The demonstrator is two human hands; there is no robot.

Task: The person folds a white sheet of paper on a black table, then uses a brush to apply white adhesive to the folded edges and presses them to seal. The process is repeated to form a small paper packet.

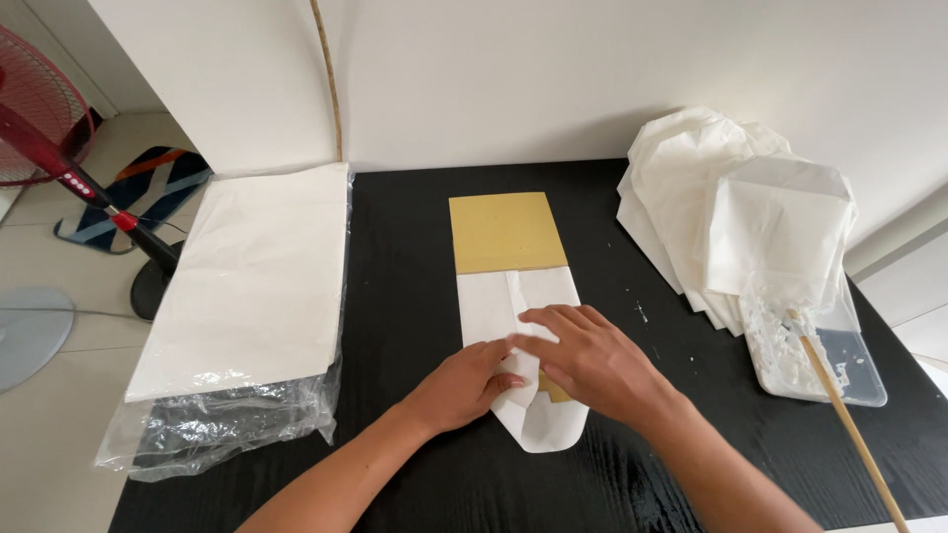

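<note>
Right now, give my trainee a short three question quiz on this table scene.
1. True or false: both hands press on the white sheet.
2. What lies under that sheet? A) red cloth B) yellow card C) metal tray
3. Which side of the table holds the plastic-wrapped paper stack?

Key
1. True: left hand and right hand rest on it.
2. B, the yellow card.
3. The person's left, where the paper stack lies; the glue tray with its stick is on the right.

left edge: red fan (39, 118) cut off, only part showing | bottom right: wooden stick (849, 434) runs out of frame | centre: hands cover the white paper's (513, 306) fold, can't tell what's underneath
</note>
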